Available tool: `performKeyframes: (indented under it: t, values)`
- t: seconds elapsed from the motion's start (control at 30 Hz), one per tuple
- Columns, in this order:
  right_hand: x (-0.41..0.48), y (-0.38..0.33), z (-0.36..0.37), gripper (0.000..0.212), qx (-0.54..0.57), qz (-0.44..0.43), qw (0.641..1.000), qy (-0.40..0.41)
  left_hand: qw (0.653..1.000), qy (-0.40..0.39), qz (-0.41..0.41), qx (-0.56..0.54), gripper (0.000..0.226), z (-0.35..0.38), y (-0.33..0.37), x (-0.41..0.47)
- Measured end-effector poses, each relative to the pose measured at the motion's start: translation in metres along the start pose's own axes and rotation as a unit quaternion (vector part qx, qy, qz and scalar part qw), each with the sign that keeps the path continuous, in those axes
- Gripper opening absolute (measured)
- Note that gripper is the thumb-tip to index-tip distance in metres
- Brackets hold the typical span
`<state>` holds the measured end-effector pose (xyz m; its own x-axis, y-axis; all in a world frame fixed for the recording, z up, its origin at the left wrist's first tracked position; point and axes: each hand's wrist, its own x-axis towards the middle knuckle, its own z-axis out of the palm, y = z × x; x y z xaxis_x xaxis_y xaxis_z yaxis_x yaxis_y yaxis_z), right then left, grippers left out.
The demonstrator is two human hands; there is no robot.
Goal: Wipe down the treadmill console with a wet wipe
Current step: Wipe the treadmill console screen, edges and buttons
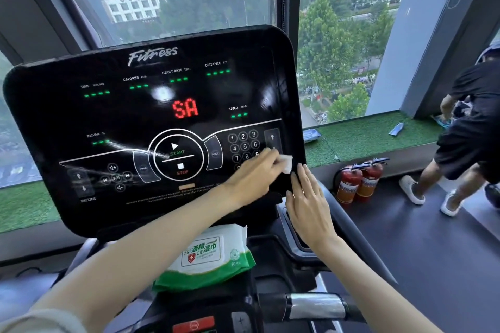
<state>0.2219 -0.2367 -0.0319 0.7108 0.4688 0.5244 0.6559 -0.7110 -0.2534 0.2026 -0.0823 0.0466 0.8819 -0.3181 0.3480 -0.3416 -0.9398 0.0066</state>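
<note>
**At the lower right corner of the panel: wipe under my left hand**

Item 1. Wet wipe point(287, 164): white, crumpled, lying on the treadmill console point(151, 121) just right of the number keypad point(243, 144) and below the arrow key. Part of it shows past my fingertips.

Item 2. Left hand point(253, 176): reaches across from the lower left, blurred. Its fingers lie nearly straight over the wipe and press it to the panel. The thumb is hidden, so I cannot tell whether it pinches.

Item 3. Right hand point(308, 203): flat, fingers straight and together, resting on the console's lower right edge. It holds nothing and sits just beside the wipe.

Item 4. Console: black and glossy, tilted towards me. It shows red "SA" at centre and green dashes in the readouts. Smeared streaks cross the left half near the incline controls.

Item 5. Pack of wipes point(208, 254): white and green, lying in the tray just below the console.

Item 6. Handlebar point(316, 305): silver grip, below my right forearm.

Item 7. Two red fire extinguishers point(358, 182): upright on the floor against the green turf ledge point(365, 135) under the window.

Item 8. Another person point(470, 127): dark shirt and shorts, white shoes, at the far right by the ledge.
</note>
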Motion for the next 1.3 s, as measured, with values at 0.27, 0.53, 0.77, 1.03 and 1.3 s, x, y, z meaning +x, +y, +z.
performKeyframes:
  t: [0.27, 0.53, 0.77, 1.03, 1.3]
  values:
    - [-0.006, 0.005, 0.002, 0.044, 0.004, 0.037, 0.999, 0.031, 0.971, 0.183, -0.152, -0.021, 0.048, -0.023, 0.002, 0.038]
    - [-0.006, 0.014, 0.002, 0.035, 0.026, 0.016, 0.999, 0.043, 0.998, 0.052, 0.0, 0.039, 0.037, 0.015, 0.016, 0.003]
    - [-0.008, 0.024, 0.001, 0.039, 0.032, -0.017, 0.999, 0.036, 0.998, -0.013, 0.013, 0.06, 0.034, 0.019, 0.027, -0.007]
    - [-0.008, 0.019, -0.008, 0.039, 0.013, 0.01, 0.999, 0.034, 0.989, 0.049, -0.137, 0.005, 0.045, 0.008, 0.031, -0.003]
    - [-0.008, -0.002, -0.007, 0.046, -0.007, 0.08, 0.997, -0.022, 0.993, 0.003, -0.114, -0.008, 0.027, 0.019, 0.05, -0.011]
